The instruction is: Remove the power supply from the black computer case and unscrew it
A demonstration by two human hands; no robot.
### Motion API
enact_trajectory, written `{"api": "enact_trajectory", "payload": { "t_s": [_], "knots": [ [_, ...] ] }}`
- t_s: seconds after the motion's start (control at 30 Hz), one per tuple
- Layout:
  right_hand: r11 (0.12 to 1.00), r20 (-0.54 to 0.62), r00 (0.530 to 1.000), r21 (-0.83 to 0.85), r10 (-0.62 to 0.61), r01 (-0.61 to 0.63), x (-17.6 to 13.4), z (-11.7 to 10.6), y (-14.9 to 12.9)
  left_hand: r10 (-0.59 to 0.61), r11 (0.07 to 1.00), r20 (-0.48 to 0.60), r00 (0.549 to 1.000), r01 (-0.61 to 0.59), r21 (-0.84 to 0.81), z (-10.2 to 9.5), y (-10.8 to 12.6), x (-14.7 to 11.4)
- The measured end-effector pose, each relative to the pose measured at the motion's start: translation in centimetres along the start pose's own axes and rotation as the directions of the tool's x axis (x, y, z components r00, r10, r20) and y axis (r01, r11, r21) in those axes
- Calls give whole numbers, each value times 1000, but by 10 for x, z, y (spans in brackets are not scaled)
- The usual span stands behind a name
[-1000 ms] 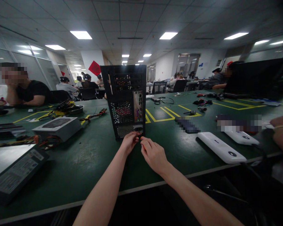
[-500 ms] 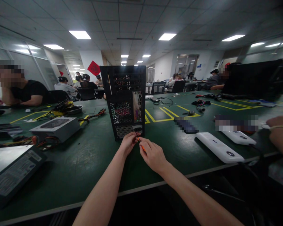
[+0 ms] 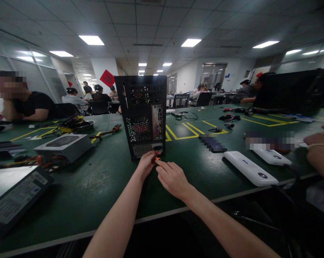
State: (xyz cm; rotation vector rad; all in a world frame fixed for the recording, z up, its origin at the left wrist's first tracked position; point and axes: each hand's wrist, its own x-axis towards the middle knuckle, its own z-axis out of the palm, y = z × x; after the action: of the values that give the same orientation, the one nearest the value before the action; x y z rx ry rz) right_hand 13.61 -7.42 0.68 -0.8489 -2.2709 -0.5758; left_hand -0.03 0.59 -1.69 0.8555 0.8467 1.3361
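A black computer case (image 3: 147, 111) stands upright on the green table, its rear panel with metal ports and perforated vents facing me. My left hand (image 3: 147, 165) is closed at the panel's lower right corner, its fingertips pinching around the thin dark shaft of a screwdriver. The screwdriver's orange handle (image 3: 158, 158) shows between both hands. My right hand (image 3: 173, 178) grips that handle, fingers curled with the index finger and thumb toward the case. The screwdriver's tip, close to the lower panel, is too small to make out.
Left of the case lie a grey power supply (image 3: 63, 146) with cables and another metal box (image 3: 16, 195). On the right are a blurred phone (image 3: 212, 142), a white power bank (image 3: 249, 168) and a second one (image 3: 272, 156). A neighbour's hand (image 3: 322, 150) rests at the right edge.
My right hand has shifted slightly left, its fingers changing their hold on the orange handle. My left hand and the case stay nearly in place.
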Motion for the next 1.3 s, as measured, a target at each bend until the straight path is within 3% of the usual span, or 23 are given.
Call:
{"api": "enact_trajectory", "payload": {
  "t_s": [0.97,1.3],
  "knots": [
    [986,-89,986,101,139,-130,-2,5,1,-11,1000,-25,1000,11,-28,5,3,-2],
    [1000,66,998,-16,9,-8,-1,-1,-4,12,1000,-72,997,-13,-4,5,0,1]
  ]
}}
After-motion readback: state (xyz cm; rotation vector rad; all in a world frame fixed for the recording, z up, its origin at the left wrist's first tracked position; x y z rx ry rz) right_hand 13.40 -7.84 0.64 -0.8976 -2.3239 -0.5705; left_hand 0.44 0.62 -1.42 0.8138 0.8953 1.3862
